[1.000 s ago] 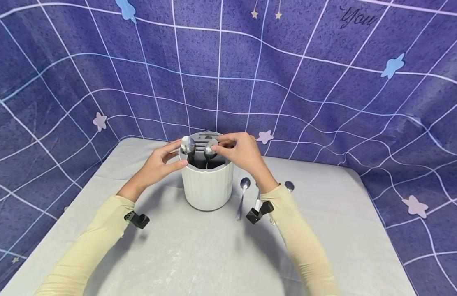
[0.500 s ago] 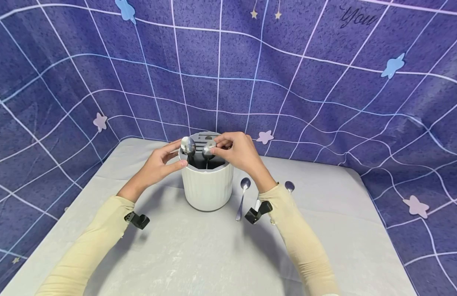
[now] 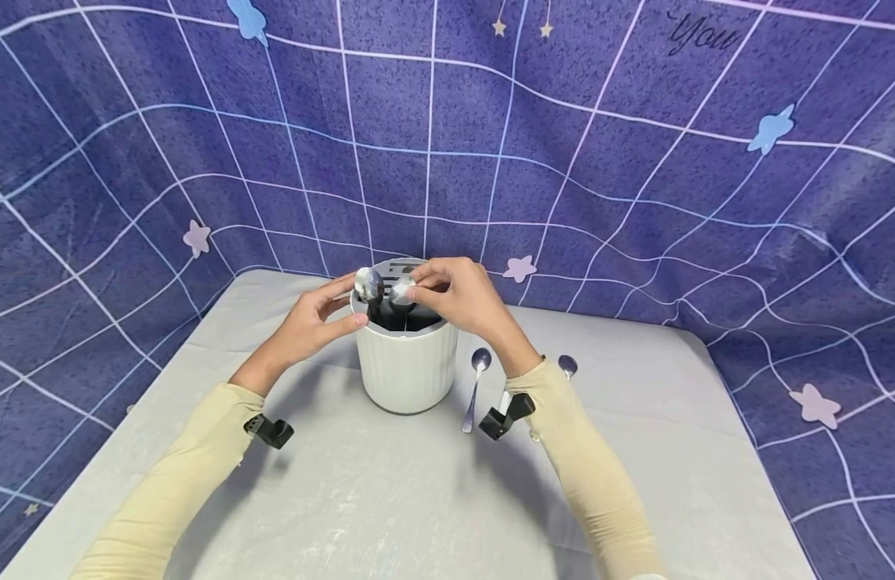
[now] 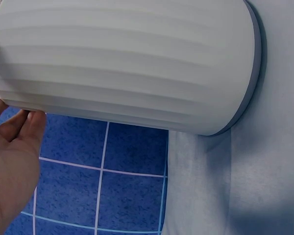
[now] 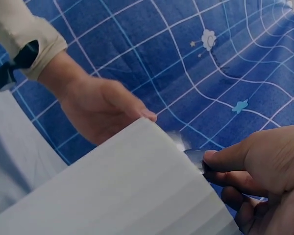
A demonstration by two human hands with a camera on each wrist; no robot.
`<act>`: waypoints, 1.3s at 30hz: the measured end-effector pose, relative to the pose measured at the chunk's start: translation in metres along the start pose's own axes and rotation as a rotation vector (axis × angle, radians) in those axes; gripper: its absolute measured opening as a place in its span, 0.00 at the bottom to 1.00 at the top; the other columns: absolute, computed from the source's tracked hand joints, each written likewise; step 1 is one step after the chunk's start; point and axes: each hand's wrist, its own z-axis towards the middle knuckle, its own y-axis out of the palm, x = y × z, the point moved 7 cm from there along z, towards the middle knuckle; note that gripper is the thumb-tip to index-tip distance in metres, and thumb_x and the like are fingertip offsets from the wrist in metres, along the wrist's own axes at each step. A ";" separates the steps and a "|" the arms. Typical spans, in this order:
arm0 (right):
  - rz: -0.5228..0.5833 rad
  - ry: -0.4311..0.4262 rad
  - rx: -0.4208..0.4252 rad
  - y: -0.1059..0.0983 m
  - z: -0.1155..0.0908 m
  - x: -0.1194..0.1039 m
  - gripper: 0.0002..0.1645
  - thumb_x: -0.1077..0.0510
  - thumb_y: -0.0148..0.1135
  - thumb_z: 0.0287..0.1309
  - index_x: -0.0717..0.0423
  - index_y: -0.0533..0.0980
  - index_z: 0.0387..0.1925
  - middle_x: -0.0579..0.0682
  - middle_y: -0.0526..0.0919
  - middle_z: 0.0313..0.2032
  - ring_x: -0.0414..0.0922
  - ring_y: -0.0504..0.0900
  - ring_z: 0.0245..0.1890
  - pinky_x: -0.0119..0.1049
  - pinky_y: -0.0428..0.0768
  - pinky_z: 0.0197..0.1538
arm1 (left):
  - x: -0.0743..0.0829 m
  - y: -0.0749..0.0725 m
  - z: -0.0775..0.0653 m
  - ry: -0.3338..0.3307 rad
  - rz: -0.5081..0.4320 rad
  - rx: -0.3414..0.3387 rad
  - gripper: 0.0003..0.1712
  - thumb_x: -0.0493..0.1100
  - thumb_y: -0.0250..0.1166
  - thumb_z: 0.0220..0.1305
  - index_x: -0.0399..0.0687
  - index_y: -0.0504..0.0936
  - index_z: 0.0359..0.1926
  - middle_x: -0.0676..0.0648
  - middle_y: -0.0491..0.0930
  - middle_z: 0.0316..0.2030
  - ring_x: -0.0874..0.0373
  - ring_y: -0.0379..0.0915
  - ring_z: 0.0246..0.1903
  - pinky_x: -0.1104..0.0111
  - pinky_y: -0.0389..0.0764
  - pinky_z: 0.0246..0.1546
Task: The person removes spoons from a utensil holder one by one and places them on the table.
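Observation:
A white ribbed utensil holder (image 3: 407,374) with a dark divided inside stands upright on the table. My left hand (image 3: 309,322) holds it at the left of its rim, thumb at the front and fingers along the side; the left wrist view has fingertips touching the wall. Between thumb and fingers, my right hand (image 3: 465,296) pinches the bowl of a metal spoon (image 3: 400,292), its handle down inside the holder. Another spoon (image 3: 368,283) stands bowl up in the left part. In the right wrist view, the pinched spoon (image 5: 196,159) shows just above the rim.
A spoon (image 3: 474,391) lies on the grey-covered table (image 3: 374,491) right of the holder. Beyond my right wrist shows another spoon's bowl (image 3: 567,366). Something pale under that wrist is mostly hidden. A purple grid-patterned curtain (image 3: 462,185) hangs behind the table.
My right hand has shifted slightly left with the pinched spoon, bringing its bowl closer to the other standing spoon. The left hand and the holder have stayed in place.

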 end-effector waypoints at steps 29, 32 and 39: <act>0.073 -0.042 0.041 -0.025 0.017 -0.031 0.09 0.55 0.67 0.68 0.53 0.85 0.46 0.45 0.89 0.34 0.39 0.81 0.35 0.34 0.78 0.36 | -0.002 0.000 0.004 0.003 0.003 -0.013 0.36 0.30 0.67 0.65 0.29 0.66 0.72 0.35 0.61 0.75 0.45 0.53 0.76 0.76 0.67 0.70; 0.067 -0.055 0.048 -0.029 0.019 -0.038 0.09 0.55 0.66 0.68 0.53 0.85 0.46 0.45 0.89 0.35 0.38 0.81 0.36 0.34 0.78 0.36 | -0.002 0.000 0.003 -0.002 0.005 -0.012 0.36 0.30 0.67 0.65 0.30 0.66 0.72 0.35 0.60 0.75 0.46 0.53 0.76 0.73 0.67 0.71; 0.061 -0.084 0.044 -0.036 0.024 -0.053 0.10 0.55 0.65 0.69 0.53 0.85 0.47 0.44 0.89 0.35 0.39 0.81 0.35 0.34 0.79 0.35 | 0.003 0.000 0.001 0.008 0.007 -0.009 0.36 0.30 0.67 0.66 0.29 0.66 0.72 0.33 0.60 0.75 0.48 0.54 0.76 0.68 0.67 0.73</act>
